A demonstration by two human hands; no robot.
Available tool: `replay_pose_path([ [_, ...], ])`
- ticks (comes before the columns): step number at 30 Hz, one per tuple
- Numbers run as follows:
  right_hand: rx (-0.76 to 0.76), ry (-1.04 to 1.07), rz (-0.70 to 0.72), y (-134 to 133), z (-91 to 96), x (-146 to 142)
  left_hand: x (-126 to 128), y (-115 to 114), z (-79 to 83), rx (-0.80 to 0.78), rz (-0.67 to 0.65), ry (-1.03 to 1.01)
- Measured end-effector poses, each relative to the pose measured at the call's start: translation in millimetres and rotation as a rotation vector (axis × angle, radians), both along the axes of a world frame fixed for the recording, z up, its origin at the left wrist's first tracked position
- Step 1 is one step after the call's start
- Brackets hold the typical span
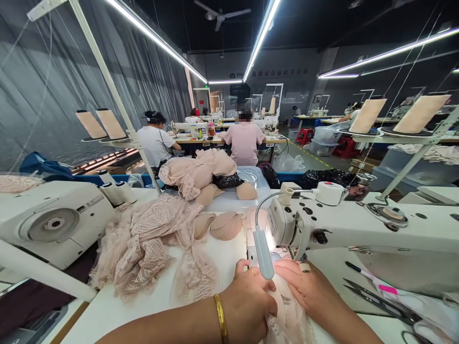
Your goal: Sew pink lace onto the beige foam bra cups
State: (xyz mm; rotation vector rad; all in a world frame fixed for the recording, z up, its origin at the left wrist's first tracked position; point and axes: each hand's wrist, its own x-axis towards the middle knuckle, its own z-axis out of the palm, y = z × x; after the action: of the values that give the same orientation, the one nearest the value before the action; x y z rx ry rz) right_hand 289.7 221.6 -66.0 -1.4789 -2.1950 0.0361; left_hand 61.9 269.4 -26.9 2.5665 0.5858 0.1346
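Under the needle end of a white sewing machine (333, 222) lies a pale pink lace bra (285, 298), partly covered by my hands. My left hand (247, 294), with a gold bangle at the wrist, has its fingers curled on the bra's left side. From the right, my right hand (306, 284) lies over the cloth with its fingers stretched flat, close to the machine's foot. A grey gooseneck lamp (263, 253) hangs just above, lighting the spot and hiding part of the sewing area. The needle itself cannot be made out.
Left of my hands is a heap of pale lace pieces (143, 239), beside stacked bra cups (225, 225). More cups lie on a plastic bin (263, 184) behind. At right are black thread snips (383, 301) and a pen (362, 271). Co-workers sit ahead.
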Motion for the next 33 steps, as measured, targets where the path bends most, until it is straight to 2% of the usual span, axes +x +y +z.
replay_pose_path([
  [5,-0.003,-0.020,-0.089,1.9,-4.7,2.2,4.8,-2.5,0.4,0.015,0.013,0.000],
  [10,0.009,-0.029,-0.044,3.9,-1.4,4.3,6.8,-5.6,2.1,0.020,0.020,0.025],
  [18,-0.005,-0.036,0.013,3.0,14.1,8.4,12.3,-7.8,-1.1,0.023,0.011,0.091],
  [23,-0.010,0.036,-0.020,0.7,21.3,5.0,9.3,-5.7,-4.8,0.017,-0.010,0.025],
  [27,-0.022,0.023,-0.045,-0.7,17.1,6.4,6.0,-3.5,-2.1,0.017,-0.019,-0.040],
  [33,-0.091,-0.016,-0.058,-0.5,10.3,12.0,3.7,5.6,3.7,0.041,-0.047,-0.029],
])
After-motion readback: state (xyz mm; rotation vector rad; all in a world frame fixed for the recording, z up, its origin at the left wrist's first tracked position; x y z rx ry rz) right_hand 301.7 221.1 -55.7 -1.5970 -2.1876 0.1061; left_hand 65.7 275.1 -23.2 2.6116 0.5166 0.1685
